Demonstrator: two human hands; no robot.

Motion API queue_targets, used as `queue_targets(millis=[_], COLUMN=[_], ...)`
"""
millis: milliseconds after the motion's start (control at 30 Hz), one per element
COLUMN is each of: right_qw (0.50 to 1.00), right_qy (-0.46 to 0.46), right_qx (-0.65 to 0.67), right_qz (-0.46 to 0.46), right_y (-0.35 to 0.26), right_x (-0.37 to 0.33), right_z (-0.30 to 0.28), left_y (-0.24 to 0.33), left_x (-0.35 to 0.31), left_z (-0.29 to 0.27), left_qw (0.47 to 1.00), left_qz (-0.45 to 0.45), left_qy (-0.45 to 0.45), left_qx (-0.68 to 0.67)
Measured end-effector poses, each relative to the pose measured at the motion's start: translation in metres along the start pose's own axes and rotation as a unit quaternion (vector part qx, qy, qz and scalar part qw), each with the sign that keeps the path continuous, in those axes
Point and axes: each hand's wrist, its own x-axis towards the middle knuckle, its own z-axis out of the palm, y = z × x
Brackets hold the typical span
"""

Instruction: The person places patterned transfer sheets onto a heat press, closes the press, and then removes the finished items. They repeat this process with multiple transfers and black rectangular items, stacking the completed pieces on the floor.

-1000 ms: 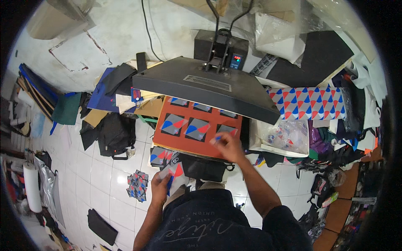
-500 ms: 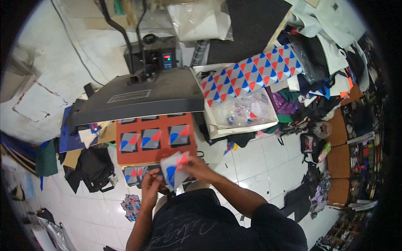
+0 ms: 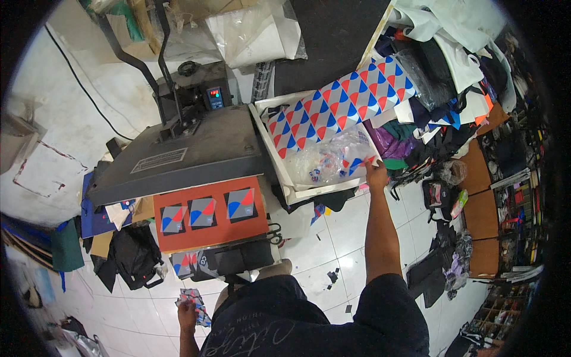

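My right hand (image 3: 376, 174) reaches over the near right corner of a white box (image 3: 309, 193), its fingers pinched on a clear film sheet (image 3: 355, 165) with red and blue marks. Crumpled clear film lies under it in the box. Low on the left, my left hand (image 3: 187, 313) is closed at the edge of a pile of grey, red and blue printed patches (image 3: 201, 309), apparently gripping one; its fingertips are partly hidden. Three square printed pieces on black (image 3: 202, 212) lie in a row on the orange-red pad (image 3: 238, 231) of the heat press.
The heat press's dark upper plate (image 3: 178, 163) overhangs the pad. A patterned roll (image 3: 345, 104) crosses the box. Scissors (image 3: 275, 233) and black material (image 3: 238, 259) lie before the pad. A black bag (image 3: 135, 253) sits left; heaped fabrics (image 3: 434, 101) fill the right.
My hands have parted: the right carried the film from before the pad to the box, while the left moved down to the patch pile. The view has shifted slightly.
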Motion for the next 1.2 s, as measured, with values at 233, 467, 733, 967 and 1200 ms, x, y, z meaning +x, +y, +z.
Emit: queue_targets(millis=[233,467,733,967,1200], right_qw=[0.964,0.810,0.727,0.736,0.737], right_qy=[0.085,-0.047,0.032,-0.118,-0.354], right_qx=[0.097,0.358,0.162,-0.031,-0.320], right_qz=[-0.232,-0.462,-0.667,-0.665,-0.478], right_y=[-0.107,-0.438,-0.652,-0.730,-0.736], right_x=[0.074,0.025,-0.032,-0.027,-0.077], right_z=[-0.014,-0.093,-0.105,-0.069,-0.135], left_y=[-0.104,-0.114,-0.086,-0.175,-0.135], left_x=[-0.014,-0.006,-0.025,-0.050,-0.041], left_z=[-0.047,-0.003,0.046,0.040,0.017], left_qw=[0.978,0.985,0.981,0.956,0.955], left_qz=[-0.199,-0.153,-0.129,-0.182,-0.128], left_qy=[0.027,0.034,0.067,0.119,0.128], left_qx=[-0.062,-0.071,-0.131,-0.195,-0.234])
